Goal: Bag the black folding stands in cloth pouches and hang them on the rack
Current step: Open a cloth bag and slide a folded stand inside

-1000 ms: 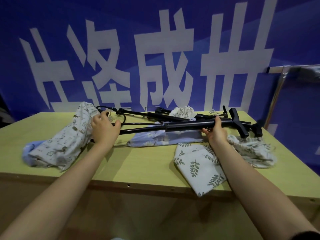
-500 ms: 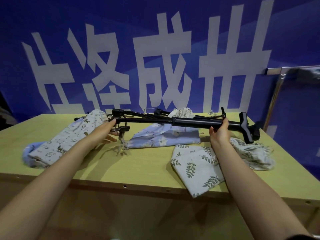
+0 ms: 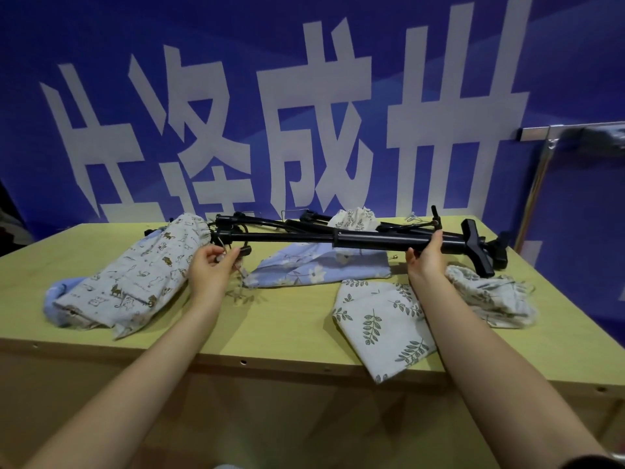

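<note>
Blue banner backdrop, yellow-green tabletop (image 3: 277, 319): right hand (image 3: 426, 258) grips black folding metal stand (image 3: 338, 237); left hand (image 3: 211, 269) pinches its dangling clip. Protruding legs could snag cat-print cloth pouch (image 3: 135, 279).

The one camera sits on my head, looking forward and down along both my forearms at the yellow-green table (image 3: 297, 336), close in, with the blue banner (image 3: 236, 45) rising behind.

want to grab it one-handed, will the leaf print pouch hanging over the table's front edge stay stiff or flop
Likely floppy: the leaf print pouch lies flat and creased, its corner drooping over the table edge. Probably light, being thin and seemingly empty. Unlikely to roll.
</note>
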A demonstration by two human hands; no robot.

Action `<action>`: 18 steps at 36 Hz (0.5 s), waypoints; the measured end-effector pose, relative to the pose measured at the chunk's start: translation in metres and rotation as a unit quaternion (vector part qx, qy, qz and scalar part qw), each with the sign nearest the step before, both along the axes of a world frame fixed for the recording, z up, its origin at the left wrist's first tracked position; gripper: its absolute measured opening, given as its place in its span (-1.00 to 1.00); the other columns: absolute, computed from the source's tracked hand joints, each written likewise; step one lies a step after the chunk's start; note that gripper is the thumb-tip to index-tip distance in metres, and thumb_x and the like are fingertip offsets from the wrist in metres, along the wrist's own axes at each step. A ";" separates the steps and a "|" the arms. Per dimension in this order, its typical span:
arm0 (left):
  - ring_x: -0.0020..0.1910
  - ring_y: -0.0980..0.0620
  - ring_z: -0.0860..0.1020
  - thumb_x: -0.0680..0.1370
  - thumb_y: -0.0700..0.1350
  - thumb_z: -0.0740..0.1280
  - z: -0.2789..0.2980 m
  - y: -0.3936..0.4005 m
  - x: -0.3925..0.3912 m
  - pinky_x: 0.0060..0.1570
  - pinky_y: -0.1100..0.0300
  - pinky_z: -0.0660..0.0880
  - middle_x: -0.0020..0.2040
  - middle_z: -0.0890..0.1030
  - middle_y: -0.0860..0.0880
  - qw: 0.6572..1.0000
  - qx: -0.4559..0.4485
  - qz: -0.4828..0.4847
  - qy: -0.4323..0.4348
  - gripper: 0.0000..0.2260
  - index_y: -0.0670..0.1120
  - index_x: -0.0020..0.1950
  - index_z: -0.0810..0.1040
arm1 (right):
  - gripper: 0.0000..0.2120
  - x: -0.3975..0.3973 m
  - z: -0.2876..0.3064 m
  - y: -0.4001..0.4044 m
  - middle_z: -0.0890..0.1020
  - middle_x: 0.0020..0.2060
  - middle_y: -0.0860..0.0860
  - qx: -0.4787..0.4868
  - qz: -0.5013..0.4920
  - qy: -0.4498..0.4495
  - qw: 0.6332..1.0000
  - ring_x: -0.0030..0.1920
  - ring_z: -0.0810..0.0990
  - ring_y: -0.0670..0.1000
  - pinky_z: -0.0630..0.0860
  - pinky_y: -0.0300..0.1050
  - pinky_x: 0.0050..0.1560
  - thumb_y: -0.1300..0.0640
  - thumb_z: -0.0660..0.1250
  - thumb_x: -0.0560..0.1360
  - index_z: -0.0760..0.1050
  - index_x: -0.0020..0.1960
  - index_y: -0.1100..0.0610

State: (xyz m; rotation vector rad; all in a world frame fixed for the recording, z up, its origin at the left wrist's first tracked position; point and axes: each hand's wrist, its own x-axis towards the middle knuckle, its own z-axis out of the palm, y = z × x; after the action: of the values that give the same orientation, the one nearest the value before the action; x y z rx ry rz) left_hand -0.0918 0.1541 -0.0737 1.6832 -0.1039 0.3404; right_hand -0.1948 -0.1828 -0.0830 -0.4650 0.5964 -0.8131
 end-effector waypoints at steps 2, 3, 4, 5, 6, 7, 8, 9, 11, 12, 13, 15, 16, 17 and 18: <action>0.02 -0.05 0.62 0.49 0.00 0.44 -0.003 -0.003 -0.004 0.08 0.01 0.58 0.03 0.61 -0.02 0.999 -0.047 -0.004 -0.005 -0.83 0.02 0.02 0.54 | -0.35 0.000 -0.002 -0.001 0.39 0.30 0.05 -0.001 -0.006 0.009 1.000 -0.04 0.54 -0.02 0.49 -0.34 -0.44 -0.20 0.28 0.54 0.23 0.47 0.16; 0.01 -0.04 0.63 0.51 -0.05 0.43 -0.003 -0.004 -0.004 0.09 0.02 0.58 0.03 0.61 -0.04 0.997 -0.072 -0.013 0.006 -0.85 0.00 0.05 0.54 | -0.35 -0.001 -0.003 -0.002 0.40 0.30 0.07 0.000 -0.007 0.011 1.000 -0.04 0.54 -0.02 0.49 -0.34 -0.45 -0.19 0.27 0.55 0.23 0.47 0.16; -0.02 -0.03 0.62 0.53 -0.11 0.41 -0.002 -0.005 -0.005 0.10 0.05 0.58 0.02 0.62 -0.07 0.994 -0.101 -0.030 0.021 -0.85 -0.03 0.08 0.55 | -0.36 0.000 -0.004 -0.002 0.40 0.30 0.07 0.001 -0.009 0.012 1.000 -0.04 0.54 -0.02 0.49 -0.34 -0.45 -0.18 0.27 0.55 0.24 0.46 0.17; -0.07 -0.02 0.62 0.54 -0.16 0.39 -0.001 -0.006 -0.006 0.09 0.07 0.58 -0.02 0.62 -0.09 0.989 -0.131 -0.056 0.038 -0.86 -0.06 0.09 0.55 | -0.37 0.000 -0.004 -0.002 0.41 0.31 0.08 0.001 -0.010 0.013 1.000 -0.04 0.54 -0.02 0.49 -0.34 -0.45 -0.18 0.28 0.55 0.25 0.46 0.17; -0.13 -0.01 0.60 0.56 -0.21 0.36 0.000 -0.007 -0.007 0.07 0.09 0.57 -0.06 0.61 -0.09 0.983 -0.153 -0.086 0.054 -0.87 -0.09 0.09 0.56 | -0.38 0.000 -0.004 -0.002 0.42 0.30 0.08 -0.002 -0.010 0.016 1.000 -0.04 0.54 -0.01 0.49 -0.34 -0.45 -0.18 0.28 0.55 0.26 0.45 0.17; -0.16 0.01 0.59 0.56 -0.25 0.34 0.002 -0.006 -0.009 0.05 0.10 0.57 -0.09 0.60 -0.09 0.979 -0.159 -0.110 0.070 -0.88 -0.12 0.09 0.56 | -0.38 0.000 -0.004 -0.002 0.43 0.29 0.08 -0.004 -0.006 0.020 1.000 -0.05 0.55 -0.02 0.49 -0.34 -0.46 -0.18 0.28 0.54 0.27 0.44 0.17; -0.17 0.01 0.59 0.56 -0.26 0.34 0.002 -0.005 -0.008 0.03 0.11 0.57 -0.09 0.59 -0.10 0.977 -0.154 -0.127 0.081 -0.87 -0.15 0.10 0.56 | -0.39 -0.001 -0.004 -0.002 0.44 0.26 0.08 -0.008 -0.002 0.022 1.000 -0.07 0.55 -0.02 0.48 -0.34 -0.46 -0.19 0.28 0.54 0.28 0.42 0.17; -0.18 0.01 0.60 0.56 -0.26 0.34 0.000 -0.002 -0.006 -0.01 0.11 0.58 -0.10 0.59 -0.10 0.975 -0.147 -0.139 0.089 -0.86 -0.18 0.11 0.55 | -0.40 -0.001 -0.004 -0.001 0.43 0.23 0.08 -0.011 0.002 0.026 1.000 -0.08 0.55 -0.02 0.48 -0.35 -0.46 -0.19 0.27 0.55 0.29 0.41 0.17; -0.28 0.04 0.56 0.56 -0.24 0.35 -0.003 0.004 -0.002 -0.14 0.14 0.57 -0.19 0.55 -0.10 0.977 -0.119 -0.148 0.097 -0.84 -0.21 0.13 0.51 | -0.41 0.000 -0.004 -0.001 0.42 0.20 0.08 -0.017 0.008 0.029 0.999 -0.08 0.55 -0.02 0.48 -0.35 -0.47 -0.19 0.27 0.55 0.29 0.41 0.17; -0.34 0.05 0.53 0.56 -0.21 0.36 -0.005 0.005 0.000 -0.22 0.14 0.53 -0.24 0.52 -0.09 0.982 -0.088 -0.136 0.096 -0.83 -0.22 0.12 0.49 | -0.41 0.001 -0.004 -0.001 0.42 0.20 0.07 -0.019 0.011 0.028 0.999 -0.09 0.55 -0.02 0.48 -0.35 -0.46 -0.19 0.26 0.55 0.29 0.41 0.17; -0.35 0.03 0.50 0.55 -0.16 0.38 -0.006 0.006 0.001 -0.25 0.09 0.48 -0.25 0.51 -0.08 0.989 -0.040 -0.110 0.091 -0.79 -0.22 0.11 0.48 | -0.41 0.000 -0.004 0.000 0.41 0.20 0.07 -0.022 0.014 0.029 0.999 -0.10 0.55 -0.03 0.48 -0.35 -0.46 -0.19 0.26 0.55 0.29 0.41 0.17; -0.27 -0.02 0.45 0.51 -0.06 0.42 -0.006 0.007 0.001 -0.23 0.06 0.43 -0.17 0.50 -0.10 0.994 0.089 -0.041 0.057 -0.71 -0.20 0.09 0.46 | -0.40 0.001 -0.004 0.001 0.40 0.23 0.06 -0.026 0.017 0.030 0.999 -0.09 0.54 -0.03 0.48 -0.36 -0.45 -0.20 0.25 0.56 0.28 0.42 0.17; -0.26 -0.02 0.42 0.50 -0.03 0.43 -0.005 0.008 0.000 -0.25 0.07 0.40 -0.15 0.48 -0.10 0.988 0.152 -0.009 0.027 -0.69 -0.19 0.05 0.43 | -0.40 0.001 -0.004 0.001 0.40 0.23 0.06 -0.027 0.017 0.030 0.999 -0.08 0.54 -0.03 0.48 -0.36 -0.45 -0.20 0.25 0.56 0.28 0.42 0.16; -0.28 -0.01 0.39 0.49 -0.02 0.44 -0.003 0.008 -0.002 -0.30 0.09 0.35 -0.16 0.45 -0.08 0.979 0.204 0.010 -0.009 -0.69 -0.17 0.01 0.40 | -0.41 0.000 -0.004 0.001 0.41 0.23 0.06 -0.026 0.017 0.029 0.999 -0.08 0.55 -0.03 0.48 -0.36 -0.45 -0.19 0.25 0.56 0.28 0.42 0.17; -0.30 0.00 0.35 0.49 -0.02 0.44 -0.002 0.010 -0.003 -0.34 0.10 0.30 -0.19 0.42 -0.07 0.971 0.236 0.017 -0.040 -0.69 -0.15 -0.02 0.37 | -0.42 0.000 -0.004 0.000 0.43 0.23 0.06 -0.025 0.014 0.027 0.999 -0.10 0.55 -0.04 0.48 -0.36 -0.46 -0.19 0.25 0.56 0.30 0.41 0.17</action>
State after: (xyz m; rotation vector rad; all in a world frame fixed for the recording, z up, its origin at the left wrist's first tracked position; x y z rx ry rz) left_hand -0.0952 0.1641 -0.0753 2.1448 -0.2314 0.4327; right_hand -0.1947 -0.1824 -0.0869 -0.5407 0.6185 -0.7914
